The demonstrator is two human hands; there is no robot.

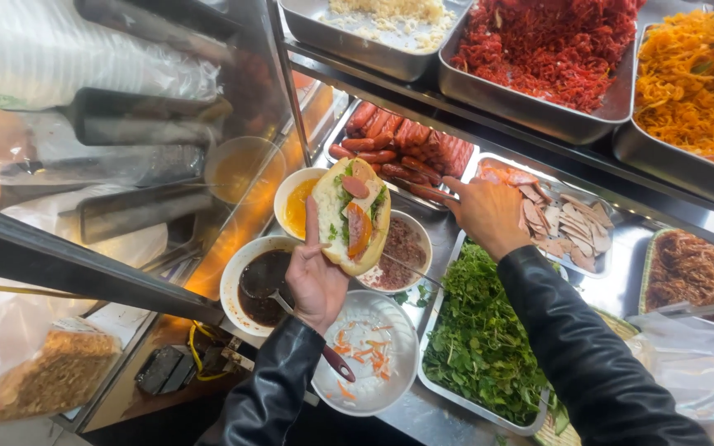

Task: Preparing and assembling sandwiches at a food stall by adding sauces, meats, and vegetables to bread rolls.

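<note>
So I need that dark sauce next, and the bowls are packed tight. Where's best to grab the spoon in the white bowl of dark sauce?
Probably by the red end of the metal spoon's handle, coming from above on the near side. The handle slants out of the white bowl of dark sauce past the left hand holding the filled baguette, ending over the metal bowl of carrot shreds.

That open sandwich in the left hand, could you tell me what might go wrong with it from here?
The sandwich lies open and tilted in the left hand, so its sausage slices could slip into the dark sauce bowl below. The right hand reaches to the tray of sliced meat; its black sleeve may brush the greens.
</note>
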